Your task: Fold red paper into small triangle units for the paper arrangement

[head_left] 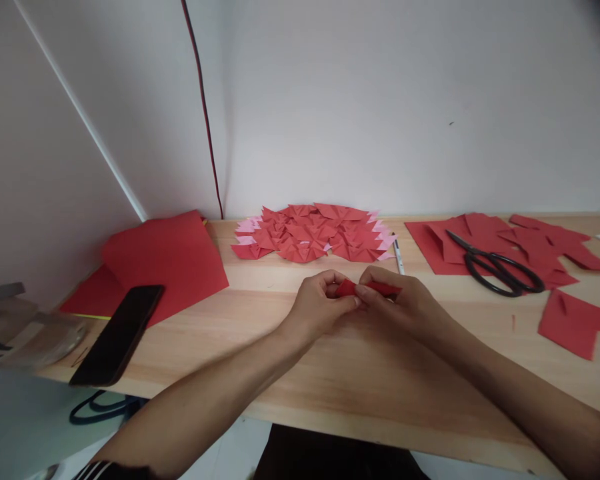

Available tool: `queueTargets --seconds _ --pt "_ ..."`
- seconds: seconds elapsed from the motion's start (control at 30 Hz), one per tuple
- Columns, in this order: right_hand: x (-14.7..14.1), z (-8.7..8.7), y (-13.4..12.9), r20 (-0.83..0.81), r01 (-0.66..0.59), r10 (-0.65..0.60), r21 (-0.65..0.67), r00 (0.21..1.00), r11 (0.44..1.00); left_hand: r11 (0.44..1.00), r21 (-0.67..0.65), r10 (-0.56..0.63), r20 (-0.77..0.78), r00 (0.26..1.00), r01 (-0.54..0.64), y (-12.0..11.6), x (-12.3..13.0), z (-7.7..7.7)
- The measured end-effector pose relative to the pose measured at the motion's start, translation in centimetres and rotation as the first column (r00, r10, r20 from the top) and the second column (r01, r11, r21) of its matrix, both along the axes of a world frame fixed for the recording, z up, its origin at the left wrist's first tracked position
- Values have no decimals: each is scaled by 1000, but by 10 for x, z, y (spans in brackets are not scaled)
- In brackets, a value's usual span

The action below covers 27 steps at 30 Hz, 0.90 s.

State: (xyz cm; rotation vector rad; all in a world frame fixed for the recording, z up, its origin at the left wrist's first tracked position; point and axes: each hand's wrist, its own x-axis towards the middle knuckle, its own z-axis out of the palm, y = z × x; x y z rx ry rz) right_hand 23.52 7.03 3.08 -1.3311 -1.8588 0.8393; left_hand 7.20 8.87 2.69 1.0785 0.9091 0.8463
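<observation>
One small piece of red paper (347,288) is held just above the table (330,380), directly between the hands, so neither is clearly nearer. It seems to run crosswise, though fingers hide much of it. The left hand (314,300) pinches its left part; the right hand (405,301) pinches it from the other side, fingertips nearly meeting. Beyond lie folded red and pink papers (305,233); scissors (497,267) rest farther right.
</observation>
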Motion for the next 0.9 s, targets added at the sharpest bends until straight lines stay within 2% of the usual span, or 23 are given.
queueTargets --seconds 0.13,0.3,0.5,0.7,0.9 --pt "3 -3 2 28 -2 2 7 1000 1000 1000 30 -4 20 1000 4 0 0 -1" --pt "14 -10 12 23 -14 15 -28 1000 999 998 37 57 49 997 -59 3 -1 -4" --pt "16 -13 12 33 -23 23 1 999 1000 999 -33 5 64 998 -3 6 -4 -4" --pt "11 -11 11 -30 24 -25 -20 999 1000 1000 3 24 95 995 -24 5 -4 -1" --pt "7 -6 10 -56 -120 115 -96 992 988 998 -42 -41 60 997 44 4 -3 -6"
